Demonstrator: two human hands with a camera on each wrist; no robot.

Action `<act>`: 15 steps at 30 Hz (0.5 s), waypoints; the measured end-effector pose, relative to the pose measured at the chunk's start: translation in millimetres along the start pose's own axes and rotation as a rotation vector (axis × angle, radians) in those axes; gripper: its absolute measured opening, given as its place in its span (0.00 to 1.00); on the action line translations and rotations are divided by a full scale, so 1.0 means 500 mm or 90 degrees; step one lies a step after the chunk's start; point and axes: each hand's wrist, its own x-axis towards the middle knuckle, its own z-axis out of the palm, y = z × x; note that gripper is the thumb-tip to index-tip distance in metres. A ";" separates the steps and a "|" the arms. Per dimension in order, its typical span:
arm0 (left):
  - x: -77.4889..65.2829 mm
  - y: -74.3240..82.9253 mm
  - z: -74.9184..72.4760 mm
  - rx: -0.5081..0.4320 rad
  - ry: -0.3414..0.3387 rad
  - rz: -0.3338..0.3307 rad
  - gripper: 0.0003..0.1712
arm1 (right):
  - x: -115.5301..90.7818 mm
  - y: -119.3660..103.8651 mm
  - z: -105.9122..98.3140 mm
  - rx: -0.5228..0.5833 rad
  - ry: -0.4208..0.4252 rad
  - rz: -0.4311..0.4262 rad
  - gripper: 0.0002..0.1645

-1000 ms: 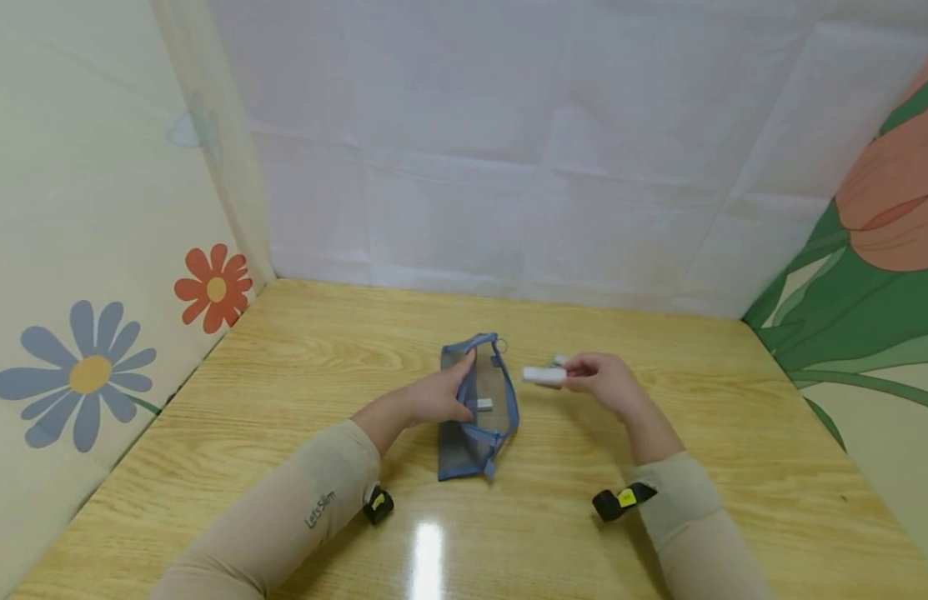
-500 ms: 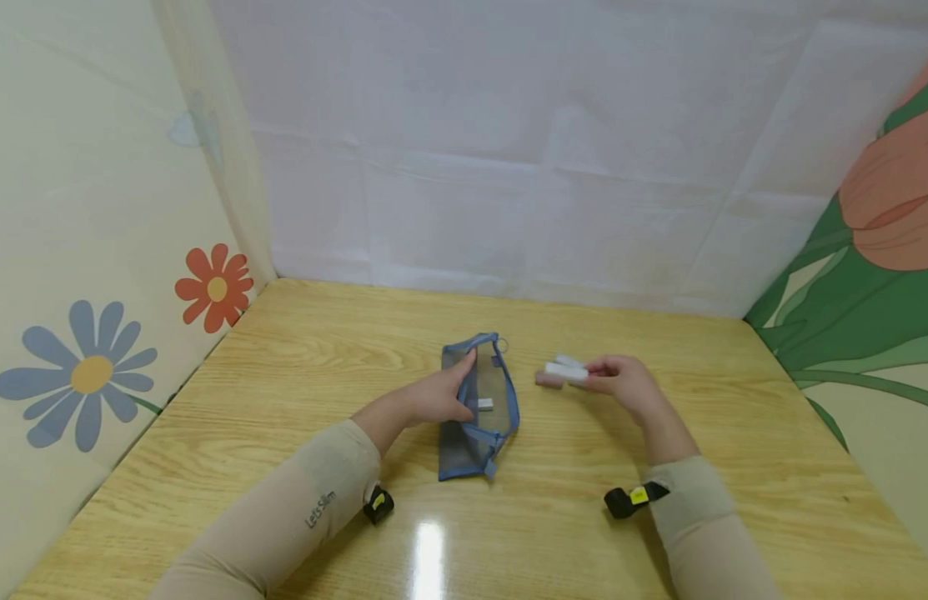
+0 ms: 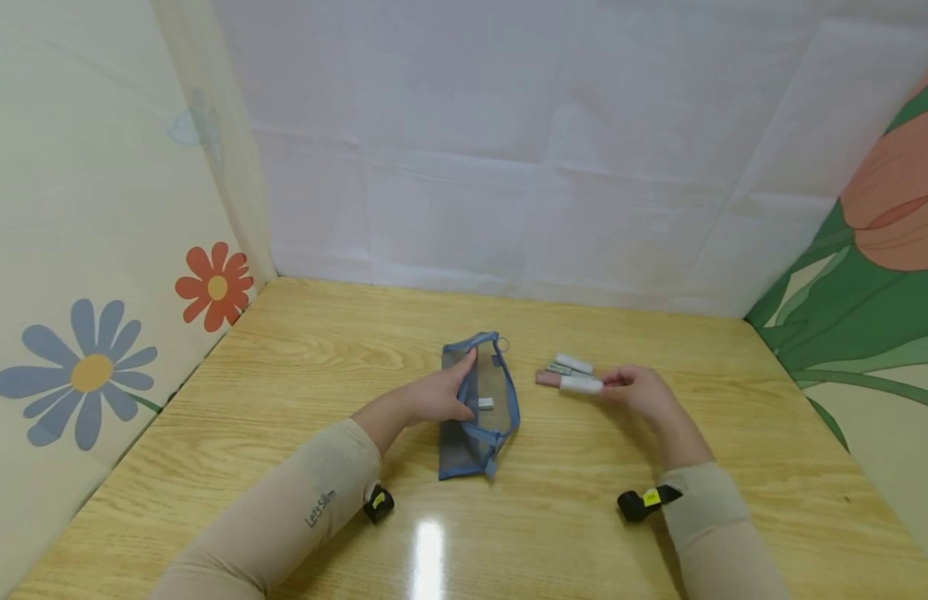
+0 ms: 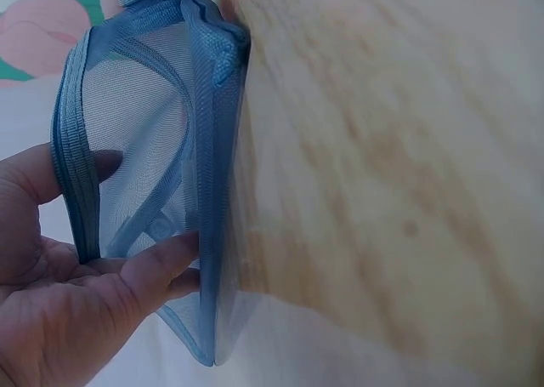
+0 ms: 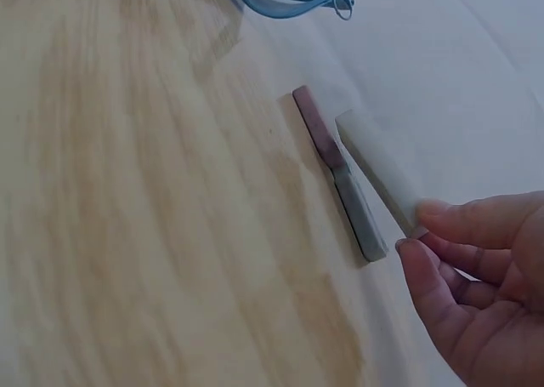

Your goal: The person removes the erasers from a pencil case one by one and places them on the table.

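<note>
A blue mesh zip pouch (image 3: 467, 454) stands on the table with its mouth spread. My left hand (image 3: 437, 396) grips its near side, the thumb (image 4: 106, 164) hooked over the zip edge and the other fingers (image 4: 157, 272) against the mesh. A small white piece (image 3: 485, 403) shows within the pouch's mouth. To the right, my right hand (image 3: 639, 396) pinches one end of a white rectangular stick (image 5: 378, 162) between thumb and fingers. Beside it lie a pink stick (image 5: 314, 119), a grey-green stick (image 3: 569, 370) and another white stick (image 3: 574, 363).
The wood-grain table (image 3: 343, 333) runs back to a white cloth backdrop (image 3: 464, 167). Flower-printed panels flank it, with a red flower (image 3: 216, 287) at left and a tulip (image 3: 895, 196) at right. A metal ring (image 3: 504, 344) hangs at the pouch's far corner.
My right hand has moved right and slightly toward me with the white stick, away from the pouch. The pink and grey-green sticks have come into view. The left hand and pouch stay put.
</note>
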 end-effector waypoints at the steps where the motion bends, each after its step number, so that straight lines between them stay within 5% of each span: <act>1: 0.000 0.001 0.000 0.001 0.000 0.000 0.60 | 0.001 0.004 -0.001 0.001 -0.001 0.003 0.19; 15: 0.000 0.000 0.001 -0.018 -0.003 -0.006 0.60 | 0.007 0.026 0.003 0.015 -0.005 0.048 0.18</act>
